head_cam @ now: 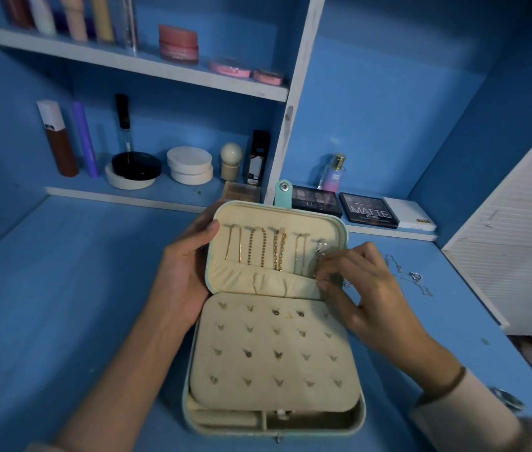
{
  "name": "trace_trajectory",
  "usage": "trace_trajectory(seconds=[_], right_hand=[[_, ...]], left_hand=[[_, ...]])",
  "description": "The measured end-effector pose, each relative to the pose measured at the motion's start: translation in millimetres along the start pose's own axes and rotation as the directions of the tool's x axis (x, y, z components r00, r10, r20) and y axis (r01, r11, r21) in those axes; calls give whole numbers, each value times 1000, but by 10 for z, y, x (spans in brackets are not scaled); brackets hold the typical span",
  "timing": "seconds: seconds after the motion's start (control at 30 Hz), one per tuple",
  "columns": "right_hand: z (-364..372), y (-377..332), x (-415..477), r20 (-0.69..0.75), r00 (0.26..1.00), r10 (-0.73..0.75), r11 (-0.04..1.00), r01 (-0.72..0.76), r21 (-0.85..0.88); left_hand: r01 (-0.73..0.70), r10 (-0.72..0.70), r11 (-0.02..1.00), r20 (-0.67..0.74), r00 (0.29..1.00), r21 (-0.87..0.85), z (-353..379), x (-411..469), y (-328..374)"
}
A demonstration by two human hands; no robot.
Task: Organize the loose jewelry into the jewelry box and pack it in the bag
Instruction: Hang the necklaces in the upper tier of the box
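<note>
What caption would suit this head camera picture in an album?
Left hand holds the open jewelry box while the right hand pinches a silver chain at its lid.

There is one jewelry box and two hands, the left hand and the right hand. The lid holds five chains: four gold chains and one silver chain. The cream panel has twenty earring slots, in four rows of five. Behind are two lettered eyeshadow palettes, one perfume bottle, two pink compacts and one pink jar.
</note>
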State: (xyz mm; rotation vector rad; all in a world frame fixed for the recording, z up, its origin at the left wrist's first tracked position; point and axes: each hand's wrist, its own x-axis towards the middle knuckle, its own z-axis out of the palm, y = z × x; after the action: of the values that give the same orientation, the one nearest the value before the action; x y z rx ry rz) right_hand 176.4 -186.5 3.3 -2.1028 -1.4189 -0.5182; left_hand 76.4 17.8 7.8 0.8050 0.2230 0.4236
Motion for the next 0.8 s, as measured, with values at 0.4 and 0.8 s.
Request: trace_trajectory(seconds=[0.4, 0.8], right_hand=[[20, 23, 25, 0, 999, -52, 996, 52, -71], [7, 40, 7, 34, 999, -39, 999, 38, 20]], left_hand=[[3, -3, 999, -25, 1000, 33, -11, 0, 0], [8, -7, 999, -7, 1000, 41, 8, -7, 9]])
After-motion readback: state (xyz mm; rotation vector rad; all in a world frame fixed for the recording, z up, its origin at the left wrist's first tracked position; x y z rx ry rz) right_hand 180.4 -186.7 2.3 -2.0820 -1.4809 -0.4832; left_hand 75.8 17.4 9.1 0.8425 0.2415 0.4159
